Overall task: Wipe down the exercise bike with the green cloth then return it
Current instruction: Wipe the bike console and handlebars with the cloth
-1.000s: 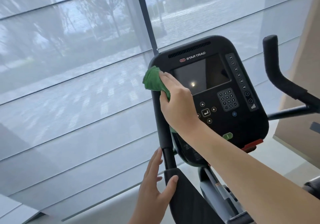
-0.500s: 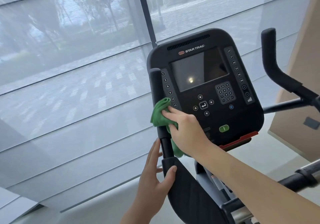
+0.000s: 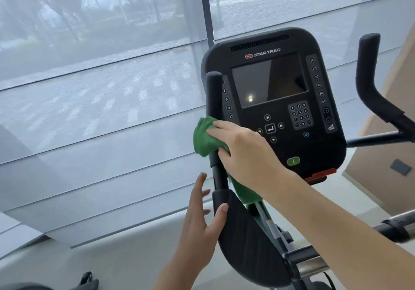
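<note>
The exercise bike's black console (image 3: 276, 83) with a dark screen and keypad fills the upper right. Its left upright handlebar (image 3: 214, 92) stands in front of the console's left edge. My right hand (image 3: 244, 152) holds the green cloth (image 3: 203, 138) wrapped around this handlebar at mid-height, and a tail of cloth hangs down behind the bar. My left hand (image 3: 202, 218) rests lower on the left edge of the black arm pad (image 3: 247, 240), thumb on the pad and fingers spread apart.
The right handlebar (image 3: 370, 83) rises at the far right, with a chrome bar (image 3: 399, 222) below it. A big window with a sheer blind (image 3: 101, 87) is straight ahead. A tan wall (image 3: 393, 132) stands to the right. Dark equipment parts (image 3: 83, 283) sit bottom left.
My right hand slid the cloth down the left handlebar from its top to mid-height. My left hand stayed on the arm pad's edge. The view shifted slightly.
</note>
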